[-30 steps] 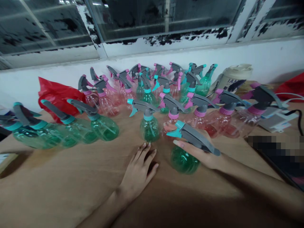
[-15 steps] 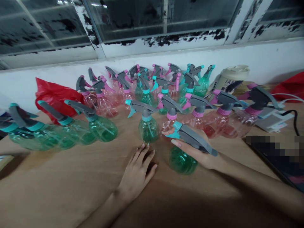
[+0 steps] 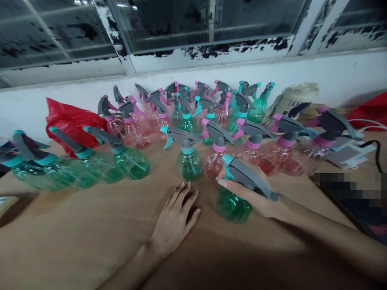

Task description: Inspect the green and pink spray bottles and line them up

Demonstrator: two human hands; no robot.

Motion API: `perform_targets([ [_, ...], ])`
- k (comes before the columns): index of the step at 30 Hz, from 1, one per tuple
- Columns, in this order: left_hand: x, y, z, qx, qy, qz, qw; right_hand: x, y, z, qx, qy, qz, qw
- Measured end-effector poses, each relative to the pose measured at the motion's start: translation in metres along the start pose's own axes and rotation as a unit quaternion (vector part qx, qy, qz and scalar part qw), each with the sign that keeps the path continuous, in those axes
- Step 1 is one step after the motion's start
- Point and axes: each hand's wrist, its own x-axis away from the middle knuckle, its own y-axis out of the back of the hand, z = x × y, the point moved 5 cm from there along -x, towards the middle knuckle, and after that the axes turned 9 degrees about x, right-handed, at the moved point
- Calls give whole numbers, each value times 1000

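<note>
Your right hand [image 3: 258, 201] is closed around the neck of a green trigger-spray bottle [image 3: 233, 206] with a grey-and-turquoise head; whether its base meets the wooden table [image 3: 90, 233] cannot be told. Your left hand [image 3: 173, 221] lies palm down, fingers loosely spread and holding nothing — fingertips just short of another green spray bottle [image 3: 189, 166]. Pink spray bottles [image 3: 279, 157] stand in a row beyond your right hand.

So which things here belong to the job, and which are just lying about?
Likely the job:
- green bottle in the right hand
- other spray bottles

Probably just lying about:
- red plastic, far left
- cream tub
- dark slab, right
</note>
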Motion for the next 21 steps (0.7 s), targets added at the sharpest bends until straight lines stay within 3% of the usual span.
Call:
perform_targets([
  [15,0,1,0,5,1,-2,1000,5,-4,-10,-25,-46,13,999],
  [21,-1,1,-1,-2,2,9,1000,2,-3,-4,-2,-34,18,999],
])
